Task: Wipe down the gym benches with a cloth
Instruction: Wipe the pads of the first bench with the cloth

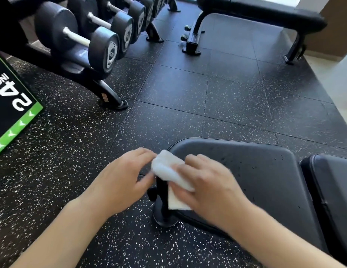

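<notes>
Nearest, the right hand clamps a white cloth at the end of the near bench pad, fingers closed over the fold. The left hand pinches the cloth's free edge with its fingertips together, apparently to refold or bunch it for wiping. Beyond, across the rubber floor, stand a dumbbell rack and a second bench, probably still to be wiped.

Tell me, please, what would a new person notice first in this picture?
First, the white cloth at bottom centre, held between the left hand and the right hand at the end of the near bench pad. Then the row of dumbbells on the rack at upper left, and a second bench at upper right.
</notes>
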The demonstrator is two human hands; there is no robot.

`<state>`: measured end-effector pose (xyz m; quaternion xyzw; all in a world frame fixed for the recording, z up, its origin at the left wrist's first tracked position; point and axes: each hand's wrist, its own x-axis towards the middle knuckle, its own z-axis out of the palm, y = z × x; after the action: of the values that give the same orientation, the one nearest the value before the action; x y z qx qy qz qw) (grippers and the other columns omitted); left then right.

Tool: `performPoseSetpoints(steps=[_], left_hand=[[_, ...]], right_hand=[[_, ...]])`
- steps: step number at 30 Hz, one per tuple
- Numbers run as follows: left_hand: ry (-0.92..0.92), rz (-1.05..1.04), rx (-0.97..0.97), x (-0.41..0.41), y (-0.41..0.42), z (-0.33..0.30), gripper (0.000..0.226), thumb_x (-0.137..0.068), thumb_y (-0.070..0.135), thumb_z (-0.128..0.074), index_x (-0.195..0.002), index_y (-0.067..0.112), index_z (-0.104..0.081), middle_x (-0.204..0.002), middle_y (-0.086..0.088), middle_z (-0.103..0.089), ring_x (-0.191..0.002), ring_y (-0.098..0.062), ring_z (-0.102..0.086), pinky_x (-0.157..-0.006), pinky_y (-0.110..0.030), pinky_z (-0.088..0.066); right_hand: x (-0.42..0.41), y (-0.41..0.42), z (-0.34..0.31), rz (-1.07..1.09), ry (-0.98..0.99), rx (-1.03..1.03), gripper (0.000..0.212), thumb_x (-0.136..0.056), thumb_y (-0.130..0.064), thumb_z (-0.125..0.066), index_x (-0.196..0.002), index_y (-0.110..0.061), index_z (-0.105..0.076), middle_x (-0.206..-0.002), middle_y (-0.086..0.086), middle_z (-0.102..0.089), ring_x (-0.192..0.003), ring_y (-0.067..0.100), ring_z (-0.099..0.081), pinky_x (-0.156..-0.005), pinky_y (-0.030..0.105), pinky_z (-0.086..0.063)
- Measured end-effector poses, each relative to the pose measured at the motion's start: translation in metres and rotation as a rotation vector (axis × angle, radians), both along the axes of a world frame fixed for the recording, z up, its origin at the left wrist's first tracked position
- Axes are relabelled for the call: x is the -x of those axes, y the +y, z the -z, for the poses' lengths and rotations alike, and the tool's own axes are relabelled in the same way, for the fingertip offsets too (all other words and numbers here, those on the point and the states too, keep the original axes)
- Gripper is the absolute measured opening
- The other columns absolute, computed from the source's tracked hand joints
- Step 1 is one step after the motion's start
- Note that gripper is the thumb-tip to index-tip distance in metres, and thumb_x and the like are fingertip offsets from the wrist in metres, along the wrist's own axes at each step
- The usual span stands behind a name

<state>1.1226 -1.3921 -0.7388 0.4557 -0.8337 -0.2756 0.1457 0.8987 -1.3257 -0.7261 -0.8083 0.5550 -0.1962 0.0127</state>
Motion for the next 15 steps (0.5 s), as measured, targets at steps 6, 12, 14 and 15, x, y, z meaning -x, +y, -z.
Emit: performPoseSetpoints(steps=[6, 12, 14, 15], left_hand=[[0.021, -0.002, 0.007, 0.009, 0.015, 0.003, 0.065, -0.098, 0.061, -0.046, -0.157, 0.034, -0.037, -0.151, 0.025, -0.046, -0.138, 0.001, -0.047, -0.115, -0.032, -0.043], [0.035, 0.03, -0.024, 0.004, 0.005, 0.003, 0.06, -0.098, 0.062, -0.049, -0.153, 0.041, -0.041, -0.147, 0.03, -0.051, -0.135, 0.007, -0.048, -0.114, -0.032, -0.045], [0.044, 0.034, -0.037, 0.002, 0.003, 0.003, 0.061, -0.096, 0.067, -0.046, -0.153, 0.044, -0.041, -0.146, 0.033, -0.052, -0.135, 0.01, -0.047, -0.114, -0.031, -0.044], [0.04, 0.032, -0.03, 0.001, 0.003, 0.004, 0.064, -0.094, 0.068, -0.046, -0.153, 0.043, -0.042, -0.146, 0.032, -0.052, -0.135, 0.01, -0.047, -0.114, -0.031, -0.044]], right_hand=[[0.063, -0.043, -0.013, 0.47, 0.009, -0.055, 0.024, -0.093, -0.044, -0.068, -0.084, -0.021, -0.066, -0.08, -0.005, -0.048, -0.086, 0.028, -0.063, -0.067, 0.033, -0.034], [-0.002, 0.002, -0.007, 0.145, -0.052, -0.045, 0.024, -0.09, -0.042, -0.065, -0.083, -0.019, -0.063, -0.081, -0.004, -0.054, -0.075, 0.023, -0.055, -0.067, 0.036, -0.048], [-0.004, 0.008, -0.005, 0.063, -0.04, -0.056, 0.027, -0.093, -0.045, -0.059, -0.085, -0.019, -0.064, -0.08, -0.005, -0.051, -0.073, 0.021, -0.051, -0.065, 0.037, -0.046], [0.004, 0.004, -0.005, 0.066, -0.014, -0.039, 0.027, -0.092, -0.045, -0.06, -0.087, -0.02, -0.066, -0.081, -0.004, -0.052, -0.075, 0.023, -0.054, -0.067, 0.036, -0.046]])
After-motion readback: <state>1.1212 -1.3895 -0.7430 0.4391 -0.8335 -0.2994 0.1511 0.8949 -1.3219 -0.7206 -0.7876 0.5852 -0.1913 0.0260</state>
